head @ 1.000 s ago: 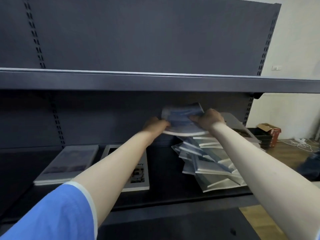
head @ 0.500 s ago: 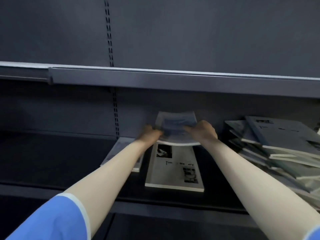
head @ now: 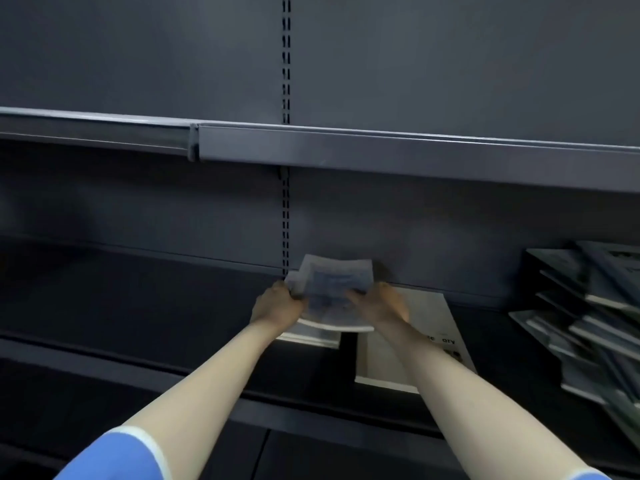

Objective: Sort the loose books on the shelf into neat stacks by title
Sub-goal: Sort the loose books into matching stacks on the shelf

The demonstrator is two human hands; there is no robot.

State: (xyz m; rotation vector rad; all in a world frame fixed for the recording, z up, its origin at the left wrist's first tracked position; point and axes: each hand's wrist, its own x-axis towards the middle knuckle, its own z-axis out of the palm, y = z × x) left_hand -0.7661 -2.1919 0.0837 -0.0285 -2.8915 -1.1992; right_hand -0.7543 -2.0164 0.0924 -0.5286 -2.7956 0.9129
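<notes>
At the bottom of the frame two bare forearms reach up and inward from short blue sleeves (head: 114, 459) edged in white. Just beyond them runs the dark front lip of the matte grey metal shelf (head: 104, 306). On it, right of centre, a pale flat book (head: 426, 327) lies face up under the right forearm; of its cover lettering only blurred fragments that look like "ory" can be made out. Left of it the white page edge of another flat book (head: 311, 339) shows beneath the hands. At the centre the left hand (head: 277, 303) and the right hand (head: 379, 303) each grip one side of a thin blue-grey paperback (head: 330, 289), thumbs curled over its cover, holding it bowed above that book; its print is too blurred to read. At the right edge a loose, slanting pile of grey books (head: 588, 323) lies fanned on the shelf. Behind, a slotted upright (head: 286, 216) runs up the smooth back panel, and the upper shelf (head: 381, 150) crosses the frame.
</notes>
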